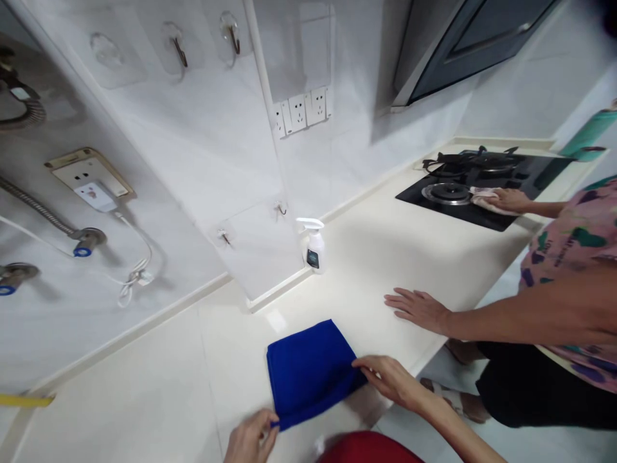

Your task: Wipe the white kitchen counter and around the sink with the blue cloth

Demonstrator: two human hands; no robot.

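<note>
The left hand [250, 437] and right hand [390, 382] pinched closed on opposite edges of a folded blue microfibre towel [311, 373] on the white stone countertop [385, 257].

this is a kitchen in a home. a gas hob [482, 183] with a black glass top is set into a white stone bench [385, 251], and a dark range hood [475, 45] is mounted on the tiled wall [216, 148] above it. a row of wall sockets [301, 109] sits over the bench, and clear adhesive hooks [179, 48] are stuck to the pale tiles. a spray bottle [314, 247] stands near the wall. on the side wall, a braided hose [36, 204] and valves [87, 238] with blue marks show household plumbing beside another socket [89, 177].
</note>
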